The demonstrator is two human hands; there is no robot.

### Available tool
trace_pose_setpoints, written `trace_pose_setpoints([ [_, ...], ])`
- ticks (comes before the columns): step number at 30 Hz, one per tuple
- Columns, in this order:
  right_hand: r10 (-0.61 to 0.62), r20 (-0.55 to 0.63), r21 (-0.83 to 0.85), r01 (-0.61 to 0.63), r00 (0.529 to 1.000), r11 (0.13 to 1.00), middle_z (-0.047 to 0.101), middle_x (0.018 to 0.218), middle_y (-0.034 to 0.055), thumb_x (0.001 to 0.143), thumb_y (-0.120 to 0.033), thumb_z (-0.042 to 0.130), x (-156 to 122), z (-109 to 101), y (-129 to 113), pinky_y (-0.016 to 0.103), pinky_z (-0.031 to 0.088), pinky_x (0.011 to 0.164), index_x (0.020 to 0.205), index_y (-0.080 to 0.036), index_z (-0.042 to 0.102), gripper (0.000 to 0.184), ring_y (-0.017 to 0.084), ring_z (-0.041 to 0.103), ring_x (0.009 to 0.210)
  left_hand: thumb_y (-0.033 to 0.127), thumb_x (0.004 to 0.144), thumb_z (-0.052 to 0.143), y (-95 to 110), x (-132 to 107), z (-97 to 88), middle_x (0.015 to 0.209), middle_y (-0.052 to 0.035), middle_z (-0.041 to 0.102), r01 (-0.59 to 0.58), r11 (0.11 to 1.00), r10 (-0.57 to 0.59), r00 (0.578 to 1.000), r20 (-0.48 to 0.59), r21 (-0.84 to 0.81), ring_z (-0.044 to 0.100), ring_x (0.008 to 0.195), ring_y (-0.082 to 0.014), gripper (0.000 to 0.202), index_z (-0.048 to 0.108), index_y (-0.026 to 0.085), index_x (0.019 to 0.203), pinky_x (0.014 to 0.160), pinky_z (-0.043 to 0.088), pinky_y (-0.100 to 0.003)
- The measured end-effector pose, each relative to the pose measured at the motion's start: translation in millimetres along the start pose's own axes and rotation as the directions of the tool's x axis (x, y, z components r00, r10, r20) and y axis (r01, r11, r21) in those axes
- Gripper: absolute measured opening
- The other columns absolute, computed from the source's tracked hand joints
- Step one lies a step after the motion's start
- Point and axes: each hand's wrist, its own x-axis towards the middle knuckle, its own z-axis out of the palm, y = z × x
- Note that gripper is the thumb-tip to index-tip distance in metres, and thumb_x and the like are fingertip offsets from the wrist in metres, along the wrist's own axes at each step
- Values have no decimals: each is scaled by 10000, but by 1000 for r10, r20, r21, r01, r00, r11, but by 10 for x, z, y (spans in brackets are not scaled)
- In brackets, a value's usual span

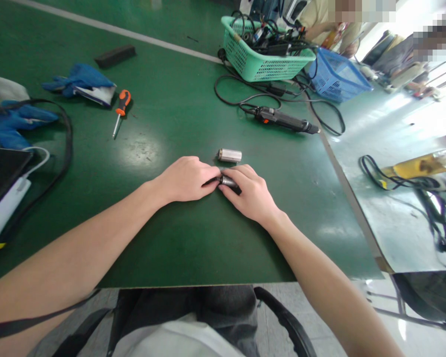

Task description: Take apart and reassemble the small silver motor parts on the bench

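Note:
My left hand and my right hand meet in the middle of the green table. Both are closed on a small dark metal cylindrical part that lies on the mat between them. The fingers hide most of it. Just beyond my hands lies a short silver cylinder, untouched.
An orange-handled screwdriver and blue gloves lie at the left. A black electric screwdriver with its cable lies beyond, near a green basket and a blue basket. Other people sit at the far right. Cables lie on the right table.

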Motion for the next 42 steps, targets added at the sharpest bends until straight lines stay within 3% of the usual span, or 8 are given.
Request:
trace_pose_setpoints([
  [42,3,6,3,-3,1000,1000,685,1111,102,969,-280,582,5,-12,-5,456,537,965,1204,-222,651,252,282,623,1064,333,969,478,-2,-4,23,777,-26,731,4,1000,-4,1000,-7,11,623,633,-191,248,651,208,843,627,396,-346],
])
